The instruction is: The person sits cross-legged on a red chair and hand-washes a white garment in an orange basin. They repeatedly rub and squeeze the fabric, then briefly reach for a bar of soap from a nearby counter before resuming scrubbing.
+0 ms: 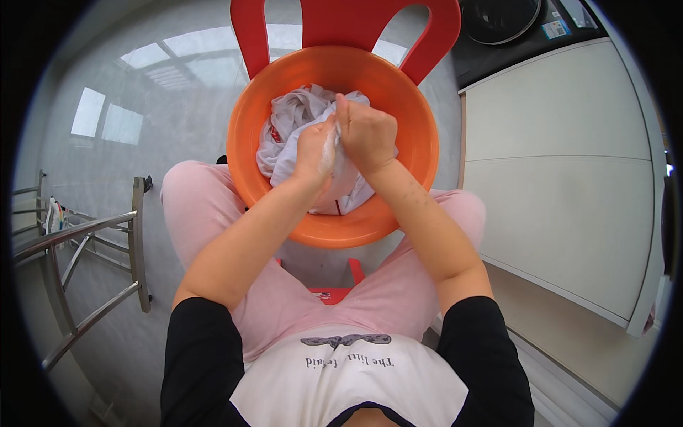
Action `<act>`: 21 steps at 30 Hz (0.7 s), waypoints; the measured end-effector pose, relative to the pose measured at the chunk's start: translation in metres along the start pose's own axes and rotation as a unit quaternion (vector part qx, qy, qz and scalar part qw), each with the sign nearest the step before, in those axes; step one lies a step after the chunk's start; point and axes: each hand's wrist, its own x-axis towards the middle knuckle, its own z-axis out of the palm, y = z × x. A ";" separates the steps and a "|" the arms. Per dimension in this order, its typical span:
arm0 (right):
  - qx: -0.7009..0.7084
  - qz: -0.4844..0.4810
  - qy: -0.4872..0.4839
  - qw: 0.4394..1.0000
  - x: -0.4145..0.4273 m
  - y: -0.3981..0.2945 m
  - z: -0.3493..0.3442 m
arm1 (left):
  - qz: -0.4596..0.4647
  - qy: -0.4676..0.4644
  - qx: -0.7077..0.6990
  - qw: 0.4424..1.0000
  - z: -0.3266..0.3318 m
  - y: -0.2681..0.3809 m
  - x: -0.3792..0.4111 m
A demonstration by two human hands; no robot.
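Observation:
White wet-looking fabric (299, 109) lies bunched inside an orange plastic basin (416, 139), which rests on a red chair (341, 21) in front of me. My left hand (315, 147) is closed on a part of the cloth, with whitish suds along the thumb side. Pressed close beside it, my right hand (368, 128) is clenched on the same cloth, its thumb pointing away from me. Both hands are over the middle of the basin. A small red patch (275, 133) shows on the cloth at the left, and a dark red line (338, 207) near the front.
A metal rack or chair frame (136, 245) stands on the grey floor (181, 107) at the left. On the right is a pale cabinet (555, 197), with a black appliance (501, 21) beyond it. I sit on a red seat (331, 295), knees around the basin.

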 end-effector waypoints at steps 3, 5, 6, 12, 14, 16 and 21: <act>0.005 -0.028 0.000 1.000 -0.005 -0.012 -0.004 | 0.012 -0.026 -0.028 0.999 -0.005 -0.002 -0.001; -0.007 -0.001 -0.010 1.000 -0.006 -0.007 -0.005 | 0.017 -0.028 0.010 0.999 -0.006 -0.003 0.000; -0.014 0.033 -0.019 0.999 0.006 0.001 -0.001 | 0.019 -0.032 0.011 0.999 -0.007 -0.003 0.001; -0.010 -0.012 0.007 1.000 -0.005 -0.001 0.001 | 0.034 -0.056 -0.010 0.998 -0.006 -0.004 0.000; -0.029 0.037 -0.014 0.999 0.005 0.011 0.005 | 0.030 -0.022 0.006 0.999 0.000 -0.004 0.000; -0.007 -0.015 0.008 1.000 0.002 0.000 0.001 | 0.005 -0.002 0.016 1.000 0.001 0.004 -0.003; -0.026 0.020 0.007 0.999 0.003 0.007 0.001 | 0.042 0.012 -0.025 0.999 0.014 0.006 -0.010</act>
